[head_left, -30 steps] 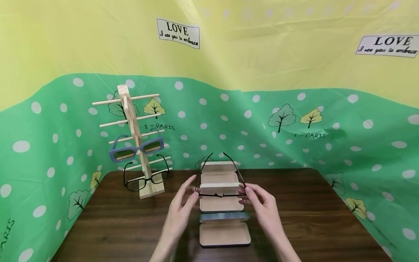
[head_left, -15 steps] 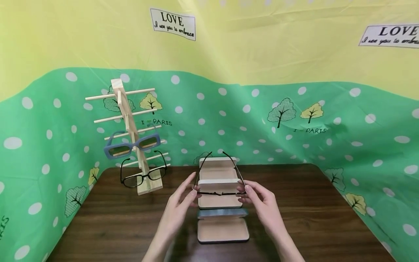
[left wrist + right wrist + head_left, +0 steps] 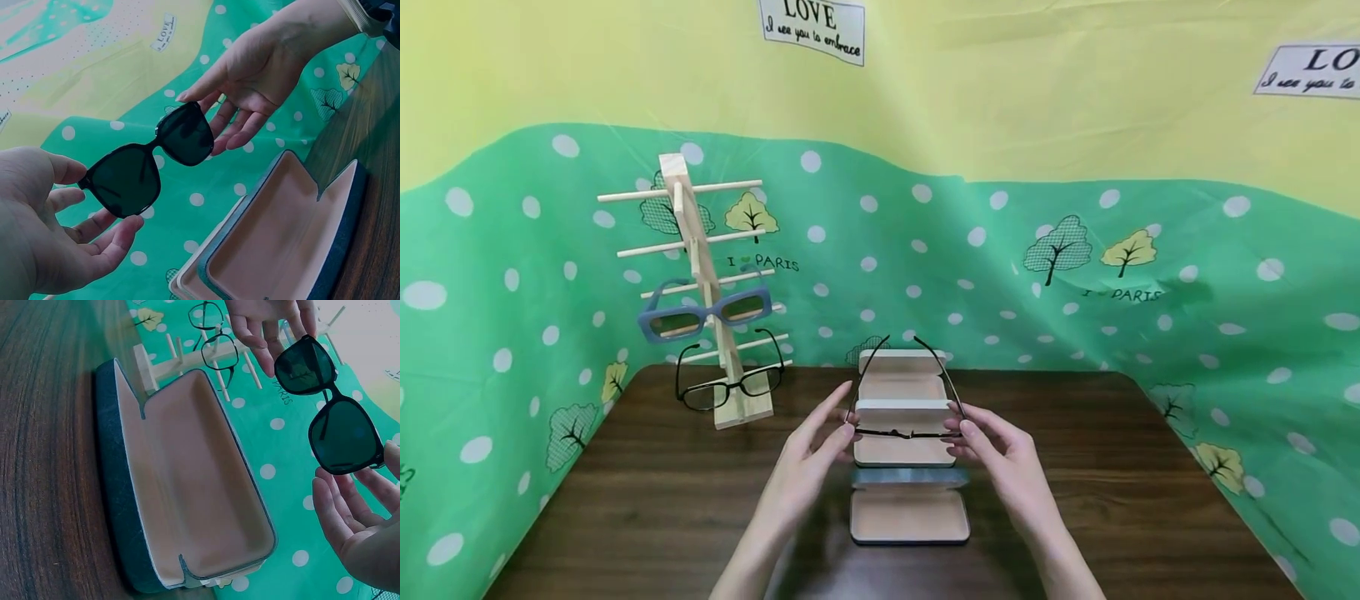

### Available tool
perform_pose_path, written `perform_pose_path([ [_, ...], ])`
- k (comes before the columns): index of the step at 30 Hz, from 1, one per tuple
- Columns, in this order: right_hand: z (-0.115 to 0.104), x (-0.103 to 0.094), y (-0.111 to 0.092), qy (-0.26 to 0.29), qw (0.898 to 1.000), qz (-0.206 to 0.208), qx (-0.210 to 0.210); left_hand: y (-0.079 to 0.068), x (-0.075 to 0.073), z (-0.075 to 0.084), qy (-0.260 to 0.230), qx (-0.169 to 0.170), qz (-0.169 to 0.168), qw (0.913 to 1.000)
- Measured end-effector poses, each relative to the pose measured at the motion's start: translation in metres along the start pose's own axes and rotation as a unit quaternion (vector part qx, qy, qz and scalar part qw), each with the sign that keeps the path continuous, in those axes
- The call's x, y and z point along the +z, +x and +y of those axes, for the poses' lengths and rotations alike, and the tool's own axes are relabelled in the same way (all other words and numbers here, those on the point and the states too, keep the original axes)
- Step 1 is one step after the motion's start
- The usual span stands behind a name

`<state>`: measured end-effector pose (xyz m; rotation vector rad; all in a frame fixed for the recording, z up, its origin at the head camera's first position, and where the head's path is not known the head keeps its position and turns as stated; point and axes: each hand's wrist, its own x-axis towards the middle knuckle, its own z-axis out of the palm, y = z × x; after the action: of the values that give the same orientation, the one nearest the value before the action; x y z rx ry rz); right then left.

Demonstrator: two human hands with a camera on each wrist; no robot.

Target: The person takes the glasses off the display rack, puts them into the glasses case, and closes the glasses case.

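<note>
Both hands hold a pair of black sunglasses [image 3: 128,181] with dark lenses, raised above a row of opened glasses cases. In the head view the left hand [image 3: 805,454] pinches the left end of the frame near the hinge. The right hand [image 3: 1006,467] pinches the opposite end between thumb and fingers. Both temples are unfolded and point away from the person. Below and nearer lies the front case [image 3: 910,515], dark blue outside with a pale pink lining. Behind it are a middle case [image 3: 904,451] and a far case [image 3: 902,387], lids up.
A wooden display stand [image 3: 676,167] with crossbars rises at the left. It bears blue-framed sunglasses [image 3: 752,295] and, lower down, black-framed eyeglasses [image 3: 735,387]. A dotted green and yellow cloth [image 3: 955,250] backs the dark wooden table [image 3: 1097,483].
The head view has shifted, so the stand and cases appear higher in it. Both hands keep their grip on the sunglasses, nearly unmoved over the cases.
</note>
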<state>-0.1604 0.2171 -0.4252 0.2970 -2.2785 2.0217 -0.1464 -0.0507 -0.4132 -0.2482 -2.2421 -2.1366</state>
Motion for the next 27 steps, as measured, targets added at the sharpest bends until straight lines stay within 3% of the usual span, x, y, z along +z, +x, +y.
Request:
perform_pose_path([
  [5,0.001,-0.0025,-0.001,0.003,1.0,0.012,0.003,0.0002,0.002,0.0012,-0.002,0.001,-0.016,0.9999],
  [27,-0.001,-0.0034,0.0034,0.004,1.0,-0.005,0.003,0.0001,-0.0018,0.0017,0.009,-0.009,-0.018,0.9997],
])
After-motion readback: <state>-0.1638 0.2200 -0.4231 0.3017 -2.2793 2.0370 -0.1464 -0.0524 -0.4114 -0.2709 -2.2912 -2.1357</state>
